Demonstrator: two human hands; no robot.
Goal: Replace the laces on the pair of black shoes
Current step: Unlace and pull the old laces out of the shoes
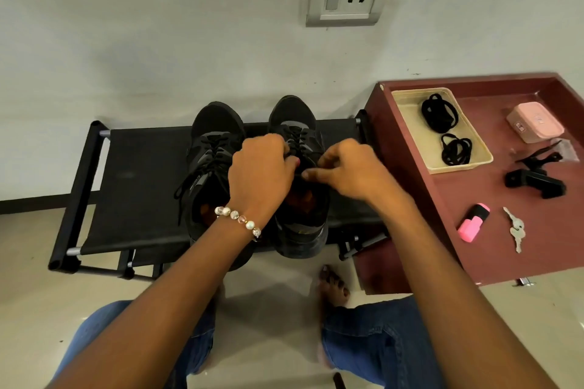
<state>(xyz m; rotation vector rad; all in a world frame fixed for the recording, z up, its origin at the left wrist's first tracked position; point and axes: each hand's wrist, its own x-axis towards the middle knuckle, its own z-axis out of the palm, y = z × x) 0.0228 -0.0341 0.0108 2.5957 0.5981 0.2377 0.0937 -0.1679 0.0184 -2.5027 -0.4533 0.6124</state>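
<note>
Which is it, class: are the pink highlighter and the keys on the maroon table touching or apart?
Apart. The head view shows bare maroon table between the pink highlighter and the keys.

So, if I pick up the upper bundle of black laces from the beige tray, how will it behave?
The upper lace bundle is probably floppy: it lies in loose coils, so loops may sag or unwind when lifted. It looks thin, so likely very light. It is unlikely to roll, and the beige tray should stay put.
</note>
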